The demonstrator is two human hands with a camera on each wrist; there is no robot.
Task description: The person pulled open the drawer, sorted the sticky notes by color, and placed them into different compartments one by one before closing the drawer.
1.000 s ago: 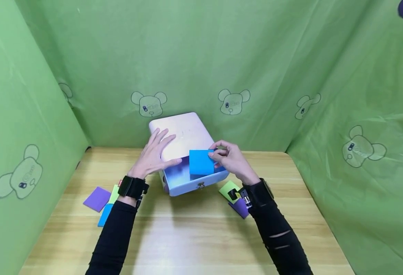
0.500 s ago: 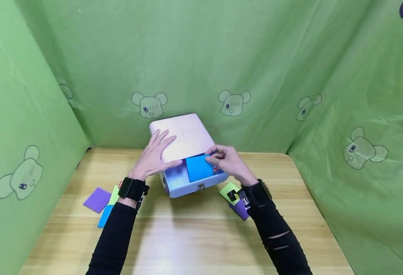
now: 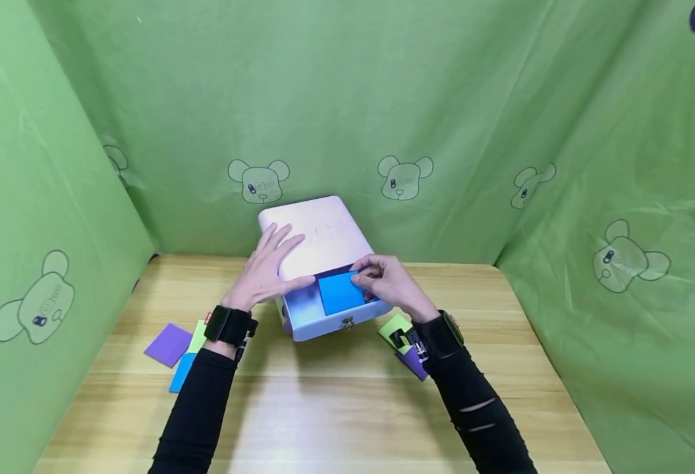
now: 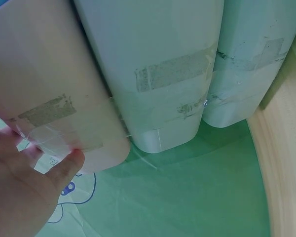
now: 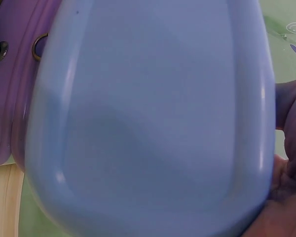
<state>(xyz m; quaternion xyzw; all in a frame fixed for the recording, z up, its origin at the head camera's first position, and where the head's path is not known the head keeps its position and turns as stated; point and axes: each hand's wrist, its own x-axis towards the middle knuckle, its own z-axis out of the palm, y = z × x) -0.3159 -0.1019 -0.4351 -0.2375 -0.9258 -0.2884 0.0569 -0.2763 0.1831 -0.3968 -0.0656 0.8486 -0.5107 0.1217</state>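
Note:
A small chest of drawers [image 3: 317, 230] with a pale pink top stands at the back of the table, its light blue top drawer [image 3: 305, 315] pulled out toward me. My left hand [image 3: 264, 266] rests with spread fingers on the chest's top left edge. In the left wrist view, the thumb of this left hand [image 4: 24, 182] touches its pale side. My right hand [image 3: 385, 280] pinches a blue square card [image 3: 341, 293] by its upper right corner, low inside the drawer's opening. The right wrist view has the blue drawer wall [image 5: 153, 113] close up, hiding the card.
On the left lie a purple square [image 3: 168, 344], a green square [image 3: 197, 337] and a blue one [image 3: 181, 373]. A green square [image 3: 393, 326] and a purple square [image 3: 411, 362] overlap under my right wrist. Green cloth [image 3: 335, 99] hangs behind the table [image 3: 300, 428].
My right hand has moved down and slightly left, lowering the blue square card into the drawer and tilting it. My left hand stays on the chest.

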